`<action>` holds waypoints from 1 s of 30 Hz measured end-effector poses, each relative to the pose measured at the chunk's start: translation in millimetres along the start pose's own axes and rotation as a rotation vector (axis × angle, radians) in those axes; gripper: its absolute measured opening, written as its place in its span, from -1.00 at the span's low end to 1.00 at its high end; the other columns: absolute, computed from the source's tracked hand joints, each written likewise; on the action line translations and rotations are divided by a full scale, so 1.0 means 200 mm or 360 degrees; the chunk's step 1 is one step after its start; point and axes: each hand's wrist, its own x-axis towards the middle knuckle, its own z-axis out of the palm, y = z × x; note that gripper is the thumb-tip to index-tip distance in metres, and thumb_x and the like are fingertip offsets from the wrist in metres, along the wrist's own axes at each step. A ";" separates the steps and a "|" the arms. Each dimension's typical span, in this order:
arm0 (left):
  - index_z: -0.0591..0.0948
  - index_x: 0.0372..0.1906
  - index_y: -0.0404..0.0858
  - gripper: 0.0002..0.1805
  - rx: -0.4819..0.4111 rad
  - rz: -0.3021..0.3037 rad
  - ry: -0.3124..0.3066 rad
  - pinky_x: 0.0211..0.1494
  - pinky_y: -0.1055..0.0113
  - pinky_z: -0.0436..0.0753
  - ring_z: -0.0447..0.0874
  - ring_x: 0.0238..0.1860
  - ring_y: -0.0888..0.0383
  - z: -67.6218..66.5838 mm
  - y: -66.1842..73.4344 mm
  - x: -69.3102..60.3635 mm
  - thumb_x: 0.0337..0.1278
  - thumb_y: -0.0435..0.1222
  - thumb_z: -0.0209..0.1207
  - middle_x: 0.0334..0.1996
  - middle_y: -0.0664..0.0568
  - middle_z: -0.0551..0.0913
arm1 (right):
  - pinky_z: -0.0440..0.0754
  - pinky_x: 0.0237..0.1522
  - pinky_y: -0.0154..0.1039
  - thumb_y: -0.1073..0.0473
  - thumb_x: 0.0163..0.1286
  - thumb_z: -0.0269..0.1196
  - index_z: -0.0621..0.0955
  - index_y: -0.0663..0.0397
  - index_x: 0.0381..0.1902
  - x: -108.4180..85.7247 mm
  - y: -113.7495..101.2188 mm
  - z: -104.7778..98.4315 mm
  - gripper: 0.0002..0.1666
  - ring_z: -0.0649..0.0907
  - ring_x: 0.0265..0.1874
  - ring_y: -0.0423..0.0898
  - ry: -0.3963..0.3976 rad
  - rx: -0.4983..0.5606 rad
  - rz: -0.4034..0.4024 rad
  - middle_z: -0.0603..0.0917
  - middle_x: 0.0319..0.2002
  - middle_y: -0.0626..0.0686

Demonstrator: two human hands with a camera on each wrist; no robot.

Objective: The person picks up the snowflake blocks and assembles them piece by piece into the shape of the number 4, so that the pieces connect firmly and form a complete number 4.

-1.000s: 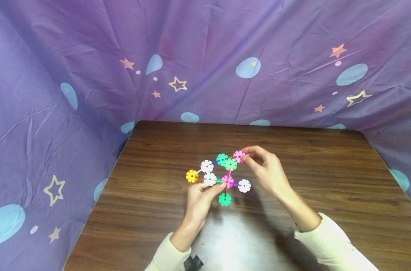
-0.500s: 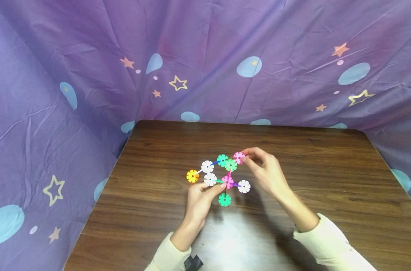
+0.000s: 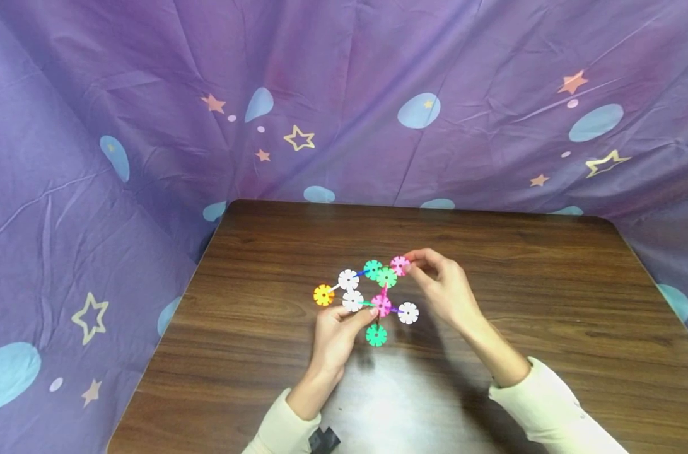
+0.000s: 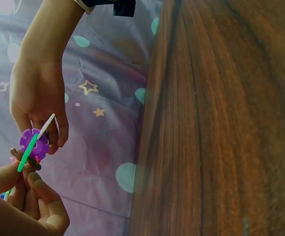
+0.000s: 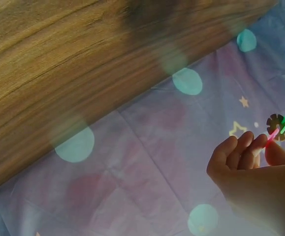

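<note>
Slotted plastic snowflake discs are joined into one branching build, held above the table. In the head view, my left hand (image 3: 332, 340) grips it from below, thumb on the central pink disc (image 3: 380, 306) and fingers behind a white disc (image 3: 352, 301). At the upper right, my right hand (image 3: 448, 290) pinches another pink disc (image 3: 400, 265) between thumb and fingertips. The right wrist view has that disc edge-on, against a brown disc (image 5: 276, 127). An orange disc (image 3: 323, 295) ends the left branch; a green disc (image 3: 376, 335) hangs lowest. A purple disc (image 4: 32, 140) shows in the left wrist view.
Beneath the hands lies a brown wood-grain table (image 3: 253, 353), with bright glare near its front. A purple curtain (image 3: 344, 75) printed with stars and blue spots hangs behind and to the left. A black strap piece (image 3: 324, 439) sits by the left sleeve.
Both hands keep their grip on the build. The right hand and its pink disc have sunk very slightly; the head view has shifted a little.
</note>
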 end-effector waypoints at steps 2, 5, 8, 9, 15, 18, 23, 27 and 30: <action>0.75 -0.46 -0.48 -0.74 0.0005 -0.0008 -0.0001 -0.46 0.45 0.35 0.31 -0.55 0.31 0.00 0.00 0.00 -0.06 -0.31 0.52 -0.67 0.16 0.63 | 0.66 -0.02 -0.20 0.22 0.50 0.23 0.70 0.13 0.07 0.00 0.00 0.00 -0.75 0.74 -0.17 0.01 -0.0010 0.0003 0.0014 0.81 -0.22 0.13; 0.76 -0.44 -0.47 -0.74 0.0014 -0.0020 -0.0007 -0.41 0.44 0.40 0.37 -0.53 0.30 0.00 -0.01 0.00 -0.04 -0.31 0.52 -0.65 0.15 0.64 | 0.66 -0.01 -0.15 0.22 0.51 0.23 0.70 0.13 0.06 0.00 0.01 0.01 -0.75 0.75 -0.16 0.03 -0.0018 -0.0001 0.0027 0.81 -0.22 0.12; 0.76 -0.42 -0.45 -0.76 0.0021 -0.0030 -0.0016 -0.35 0.42 0.46 0.43 -0.50 0.28 0.00 -0.01 0.00 -0.03 -0.30 0.51 -0.63 0.15 0.67 | 0.65 -0.03 -0.19 0.23 0.50 0.23 0.70 0.13 0.05 0.00 0.02 0.02 -0.76 0.74 -0.18 0.01 -0.0017 -0.0009 0.0032 0.81 -0.23 0.13; 0.77 -0.41 -0.45 -0.76 0.0023 -0.0032 -0.0019 -0.33 0.42 0.47 0.44 -0.49 0.28 0.00 -0.02 0.00 -0.02 -0.30 0.51 -0.62 0.15 0.68 | 0.65 -0.04 -0.21 0.23 0.50 0.23 0.70 0.13 0.05 0.00 0.02 0.02 -0.76 0.73 -0.18 0.00 -0.0015 -0.0011 0.0031 0.81 -0.23 0.14; 0.78 -0.37 -0.43 -0.79 0.0025 -0.0033 -0.0031 -0.30 0.36 0.55 0.50 -0.48 0.27 0.00 -0.03 0.01 0.01 -0.31 0.49 -0.57 0.11 0.73 | 0.62 -0.09 -0.28 0.22 0.50 0.24 0.71 0.11 0.05 0.00 0.04 0.03 -0.76 0.71 -0.21 -0.06 -0.0011 -0.0031 0.0036 0.80 -0.23 0.15; 0.79 -0.34 -0.43 -0.80 0.0011 -0.0036 -0.0044 -0.20 0.29 0.64 0.57 -0.44 0.26 0.00 -0.03 0.01 0.02 -0.33 0.48 -0.50 0.03 0.78 | 0.62 -0.10 -0.28 0.22 0.49 0.24 0.70 0.12 0.05 0.00 0.05 0.04 -0.76 0.71 -0.22 -0.06 -0.0013 -0.0034 0.0038 0.80 -0.23 0.14; 0.79 -0.28 -0.42 -0.79 -0.0008 -0.0057 -0.0062 -0.04 0.20 0.70 0.66 -0.38 0.26 0.00 -0.04 0.02 0.05 -0.32 0.47 -0.39 -0.08 0.83 | 0.64 -0.10 -0.25 0.23 0.49 0.25 0.70 0.13 0.05 0.01 0.06 0.05 -0.76 0.72 -0.22 -0.04 -0.0019 -0.0034 0.0054 0.81 -0.23 0.13; 0.79 -0.27 -0.41 -0.78 -0.0004 -0.0086 -0.0066 -0.02 0.23 0.67 0.66 -0.36 0.24 0.00 -0.04 0.02 0.06 -0.31 0.46 -0.37 -0.09 0.83 | 0.63 -0.09 -0.20 0.22 0.49 0.25 0.70 0.12 0.05 0.02 0.07 0.06 -0.76 0.71 -0.22 -0.04 -0.0032 -0.0047 0.0086 0.81 -0.23 0.12; 0.79 -0.26 -0.40 -0.77 0.0002 -0.0106 -0.0069 -0.01 0.28 0.63 0.66 -0.33 0.23 0.00 -0.05 0.03 0.07 -0.29 0.46 -0.35 -0.10 0.83 | 0.62 -0.08 -0.17 0.21 0.49 0.24 0.70 0.11 0.05 0.02 0.09 0.07 -0.76 0.70 -0.22 -0.04 -0.0042 -0.0048 0.0103 0.81 -0.22 0.13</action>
